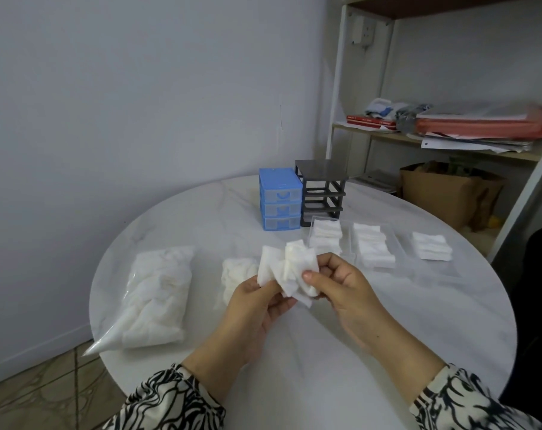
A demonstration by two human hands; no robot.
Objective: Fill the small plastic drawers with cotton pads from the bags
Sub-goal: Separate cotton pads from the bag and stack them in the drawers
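pinching soft square cotton pads (pixel 290 270), left hand (pixel 257 301), right hand (pixel 341 285)

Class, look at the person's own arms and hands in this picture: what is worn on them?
Both arms wear loose long sleeves in a black-and-white swirling print, the left sleeve and the right sleeve gathered at the wrist. The left hand and right hand are bare: no gloves, rings or watch show.
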